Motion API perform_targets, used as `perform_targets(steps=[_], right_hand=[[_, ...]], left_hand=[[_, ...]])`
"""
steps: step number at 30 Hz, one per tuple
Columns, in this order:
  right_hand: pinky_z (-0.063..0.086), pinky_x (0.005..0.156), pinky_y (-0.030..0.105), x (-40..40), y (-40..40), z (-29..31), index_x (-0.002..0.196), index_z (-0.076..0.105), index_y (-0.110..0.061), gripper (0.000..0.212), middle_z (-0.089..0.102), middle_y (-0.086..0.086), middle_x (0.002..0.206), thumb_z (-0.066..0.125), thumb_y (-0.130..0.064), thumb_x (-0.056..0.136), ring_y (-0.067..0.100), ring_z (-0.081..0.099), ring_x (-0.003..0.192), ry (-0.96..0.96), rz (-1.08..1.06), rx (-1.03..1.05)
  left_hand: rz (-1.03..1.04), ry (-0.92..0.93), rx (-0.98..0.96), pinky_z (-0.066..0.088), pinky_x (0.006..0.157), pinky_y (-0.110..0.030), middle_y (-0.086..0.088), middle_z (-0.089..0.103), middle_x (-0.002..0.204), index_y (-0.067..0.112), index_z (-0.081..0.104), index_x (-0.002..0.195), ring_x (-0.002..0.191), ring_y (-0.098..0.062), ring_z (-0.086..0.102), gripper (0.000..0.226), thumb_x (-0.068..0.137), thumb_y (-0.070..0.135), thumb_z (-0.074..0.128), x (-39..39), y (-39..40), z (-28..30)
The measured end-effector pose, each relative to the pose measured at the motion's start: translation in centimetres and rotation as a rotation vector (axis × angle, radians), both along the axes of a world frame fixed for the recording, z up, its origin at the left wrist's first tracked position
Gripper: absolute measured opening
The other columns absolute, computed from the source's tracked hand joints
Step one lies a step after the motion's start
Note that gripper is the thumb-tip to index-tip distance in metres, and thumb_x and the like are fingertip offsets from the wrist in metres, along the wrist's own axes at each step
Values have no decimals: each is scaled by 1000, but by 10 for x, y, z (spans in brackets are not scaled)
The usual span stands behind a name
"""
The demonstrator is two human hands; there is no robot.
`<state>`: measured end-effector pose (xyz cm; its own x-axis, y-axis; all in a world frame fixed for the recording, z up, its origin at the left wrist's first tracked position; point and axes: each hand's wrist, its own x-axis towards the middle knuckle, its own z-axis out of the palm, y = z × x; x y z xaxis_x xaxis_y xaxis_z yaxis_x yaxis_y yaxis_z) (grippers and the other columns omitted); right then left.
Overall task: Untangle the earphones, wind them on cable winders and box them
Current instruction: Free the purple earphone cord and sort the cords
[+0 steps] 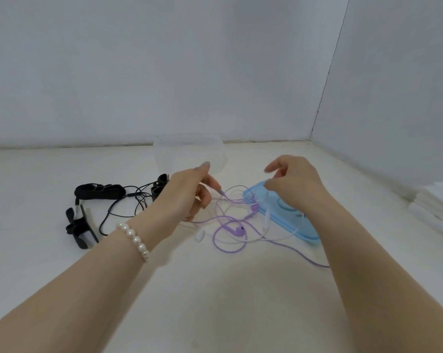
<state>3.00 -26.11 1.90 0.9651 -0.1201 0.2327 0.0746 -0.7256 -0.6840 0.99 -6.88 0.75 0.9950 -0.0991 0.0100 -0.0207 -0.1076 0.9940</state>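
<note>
At the far left of the white counter (215, 289) lie two black cable winders (80, 226), one nearer me and one (100, 191) farther back, with the black earphones (128, 202) looping loosely between them toward a third black piece (159, 186) partly hidden behind my wrist. My left hand (189, 192), a pearl bracelet (133, 239) on its wrist, hovers above the counter and pinches a strand of the purple earphones (230, 229) between thumb and fingers. Behind it stands a clear plastic box (189, 154) against the wall. The purple cord lies tangled with the white earphones (240, 242) in the middle, partly draped over the blue lid (309, 234). My right hand (294, 177) hangs over that lid, fingers curled, pinching a thin white strand.
</note>
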Motion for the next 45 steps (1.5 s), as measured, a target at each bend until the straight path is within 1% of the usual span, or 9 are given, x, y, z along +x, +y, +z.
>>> perform_targets(steps=[5,11,17,20,24,31,34,39,45], right_hand=[[36,47,20,-14,8,9,65,51,-11,49,51,3,58,64,-56,78,15,46,51,413,129,-350],[38,55,21,-9,-2,4,61,60,-10,23,58,3,62,72,-18,79,13,48,56,449,224,-322],[54,49,27,6,-26,10,69,46,-8,26,62,12,52,40,-9,95,21,65,49,216,127,1203],[39,36,13,12,-44,11,63,39,-15,23,35,-2,35,49,-9,83,8,42,28,200,190,1577],[17,30,17,10,-59,12,63,58,-12,22,22,-6,35,68,-15,44,6,19,25,75,348,1596],[17,36,19,6,-73,16,95,59,-20,16,35,-4,45,49,-20,82,8,20,30,-187,345,1631],[14,38,14,11,-72,15,107,58,-23,23,40,-2,42,44,-12,92,8,20,30,-284,120,1255],[37,61,18,19,-57,-2,121,62,-26,45,51,2,63,56,-2,82,3,44,49,-275,-56,265],[32,46,13,18,-56,-1,115,64,-16,28,45,-7,49,50,-6,93,1,36,38,-310,-48,531]], left_hand=[[101,-122,54,15,38,-13,3,38,38,10,53,66,31,-9,21,46,100,34,34,6,10,0],[6,-191,-116,13,41,-14,1,41,46,17,63,93,33,-8,19,34,102,26,31,1,14,7],[89,-214,-223,12,40,-15,0,42,46,18,62,96,32,-8,17,33,103,20,30,8,35,14],[170,-172,-191,12,37,-12,2,39,39,12,51,79,30,-7,17,31,102,19,32,14,42,12],[232,-122,-169,11,36,-12,8,32,40,12,52,74,31,-6,17,22,90,26,57,19,55,14],[438,-149,40,16,39,-16,5,34,43,13,52,59,39,-13,20,35,84,34,66,20,65,15],[483,-104,-72,14,35,-10,9,27,38,18,31,55,31,-8,18,50,93,45,48,22,67,17],[403,-88,-161,13,35,-10,10,28,36,15,43,63,31,-7,18,42,97,40,45,21,67,19],[380,-130,-60,14,36,-13,10,30,36,10,54,71,30,-6,19,36,97,33,46,22,66,16]])
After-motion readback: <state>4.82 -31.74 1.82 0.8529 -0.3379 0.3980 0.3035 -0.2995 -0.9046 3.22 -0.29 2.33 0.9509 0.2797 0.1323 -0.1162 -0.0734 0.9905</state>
